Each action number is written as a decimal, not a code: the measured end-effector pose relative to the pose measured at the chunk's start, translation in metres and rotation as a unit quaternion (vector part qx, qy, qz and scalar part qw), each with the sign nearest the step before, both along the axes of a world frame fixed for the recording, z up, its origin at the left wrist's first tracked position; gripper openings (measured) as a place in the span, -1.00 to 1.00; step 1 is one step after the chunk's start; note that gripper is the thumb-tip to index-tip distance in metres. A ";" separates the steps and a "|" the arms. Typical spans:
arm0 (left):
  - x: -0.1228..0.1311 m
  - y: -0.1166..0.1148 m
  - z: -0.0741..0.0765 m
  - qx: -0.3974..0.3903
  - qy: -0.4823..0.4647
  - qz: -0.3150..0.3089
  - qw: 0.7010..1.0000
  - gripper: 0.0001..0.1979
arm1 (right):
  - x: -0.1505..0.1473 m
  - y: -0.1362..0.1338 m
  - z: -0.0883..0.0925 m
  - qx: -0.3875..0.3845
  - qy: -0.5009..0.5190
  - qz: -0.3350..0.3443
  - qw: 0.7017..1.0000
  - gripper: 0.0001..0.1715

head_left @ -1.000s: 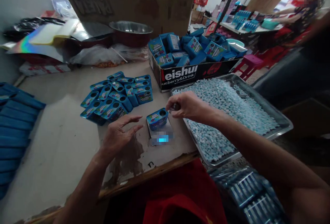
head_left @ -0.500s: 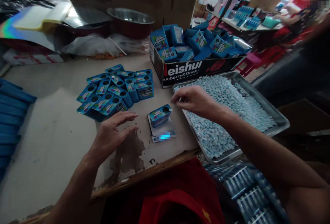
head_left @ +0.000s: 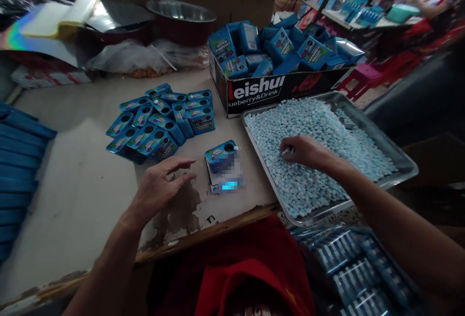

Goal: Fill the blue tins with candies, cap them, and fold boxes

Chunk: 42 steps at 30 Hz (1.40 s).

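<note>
The likeliest slip here is a spill. The right hand (head_left: 304,151) is down in the metal tray (head_left: 395,153) of small pale-blue candies (head_left: 327,127), fingers curled together as they gather a few, and the path back to the open blue tin (head_left: 220,155) crosses the tray's rim and a strip of bare table (head_left: 83,195). Candies pinched loosely could drop there and roll off the chipped front edge. The hole in the tin's top is small, so anything carried over in a clump may bounce off the lid rather than go in. The tin sits on a little scale (head_left: 227,180), well apart from the tray's near corner; a knock from either hand could shove it off the plate.

The right arm reaches forward and across from the lower right, wrist low, knuckles up, fingertips buried in the heap. I cannot tell how many candies are actually caught. The left hand (head_left: 162,185) hovers palm-down just left of the scale, fingers spread and relaxed, holding nothing and touching neither tin nor scale. Behind it lies a cluster of tins (head_left: 160,119) on the table, and beyond that a cardboard box (head_left: 276,90) piled with blue packs.
</note>
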<state>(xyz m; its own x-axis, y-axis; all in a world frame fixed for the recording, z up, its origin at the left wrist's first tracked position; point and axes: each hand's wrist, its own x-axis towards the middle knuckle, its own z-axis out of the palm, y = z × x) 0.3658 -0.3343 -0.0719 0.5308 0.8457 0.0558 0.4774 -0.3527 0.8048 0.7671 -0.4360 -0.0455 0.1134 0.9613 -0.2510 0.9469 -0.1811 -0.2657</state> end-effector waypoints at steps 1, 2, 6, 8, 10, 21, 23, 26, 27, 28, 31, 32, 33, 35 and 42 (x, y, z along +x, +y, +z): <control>0.001 -0.001 0.001 -0.009 0.001 0.000 1.000 -0.53 | 0.003 0.000 0.002 0.007 0.058 -0.033 0.998 -0.84; 0.003 -0.002 0.002 -0.017 0.002 -0.004 1.000 -0.53 | 0.005 0.001 0.005 0.009 0.118 -0.060 0.991 -0.83; 0.010 -0.003 0.005 -0.028 0.004 -0.014 1.000 -0.53 | -0.011 0.019 0.027 0.007 0.296 -0.070 0.953 -0.79; 0.011 -0.002 0.005 -0.028 0.005 -0.009 1.000 -0.53 | -0.032 0.034 0.044 0.023 0.334 -0.020 0.942 -0.81; 0.007 0.000 0.003 -0.029 0.004 -0.005 1.000 -0.54 | -0.057 0.049 0.059 0.042 0.331 0.041 0.942 -0.85; -0.020 0.011 -0.008 -0.036 -0.001 -0.001 0.999 -0.55 | -0.117 0.081 0.066 0.087 0.105 0.229 0.964 -0.70; -0.021 0.012 -0.009 -0.039 -0.005 -0.003 0.999 -0.51 | -0.118 0.082 0.067 0.083 0.136 0.220 0.962 -0.70; -0.022 0.012 -0.007 -0.036 0.000 -0.004 0.999 -0.50 | -0.114 0.084 0.066 0.082 0.235 0.154 0.956 -0.80; -0.023 0.012 -0.007 -0.034 0.003 -0.005 0.999 -0.50 | -0.109 0.084 0.064 0.085 0.277 0.125 0.949 -0.83; -0.025 0.011 -0.006 -0.031 0.005 -0.005 0.999 -0.51 | -0.103 0.083 0.061 0.093 0.316 0.093 0.940 -0.84; -0.030 0.008 -0.006 -0.024 0.014 0.001 1.000 -0.54 | -0.074 0.072 0.046 0.148 0.368 -0.016 0.918 -0.82; -0.031 0.007 -0.007 -0.023 0.016 0.004 1.000 -0.55 | -0.064 0.065 0.040 0.164 0.358 -0.049 0.918 -0.80; -0.032 0.006 -0.008 -0.024 0.017 0.007 1.000 -0.56 | -0.055 0.056 0.033 0.168 0.338 -0.071 0.923 -0.79; -0.031 0.003 -0.010 -0.035 0.014 0.010 0.999 -0.56 | -0.043 0.037 0.020 0.148 0.285 -0.083 0.943 -0.76; -0.010 -0.006 -0.010 -0.030 0.025 0.009 0.999 -0.50 | -0.069 -0.017 -0.004 0.108 0.053 0.100 0.988 -0.84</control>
<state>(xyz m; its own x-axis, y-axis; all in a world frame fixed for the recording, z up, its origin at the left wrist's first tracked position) 0.3556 -0.3402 -0.0815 0.5168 0.8559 -0.0216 0.5231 -0.2956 0.7993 0.6983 -0.4529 -0.0494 -0.1002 0.9943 -0.0375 0.9228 0.0788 -0.3773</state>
